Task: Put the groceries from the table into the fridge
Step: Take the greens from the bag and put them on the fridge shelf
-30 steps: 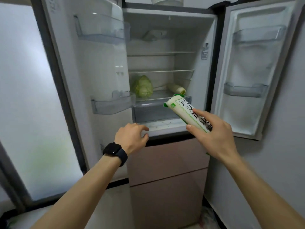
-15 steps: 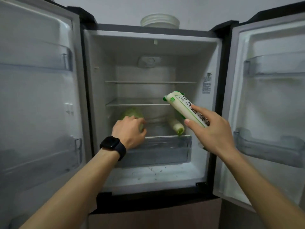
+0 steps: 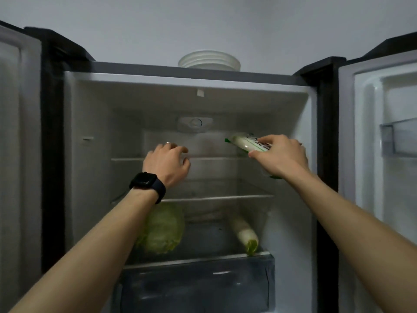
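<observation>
White-and-green packet (image 3: 243,143), one: gripped in my right hand (image 3: 279,154), fingers over the top and thumb beneath. It is held right of centre in the frame, inside the fridge (image 3: 90,199), just above the right end of the top shelf (image 3: 126,159).
Left hand (image 3: 167,163), one: fingers loosely curled, holding nothing, at the front edge of that same shelf. Whether it touches the glass I cannot tell. Black watch (image 3: 146,182) on that wrist, one.

Step in hand, by my judgement: setting the packet on the top shelf. The next move calls for reaching further in, lowering the packet flat onto the glass, then letting go.

Stored below, on the cover above the drawer (image 3: 198,288):
- cabbage (image 3: 164,229), one, lower centre-left
- white radish (image 3: 243,233), one, lower centre-right, well apart from the cabbage

Glass shelves, two, counting the second shelf (image 3: 225,197). Drawer, one. Doors, two, both open. Pale bowls (image 3: 208,62) stacked on the fridge top: number unclear.
</observation>
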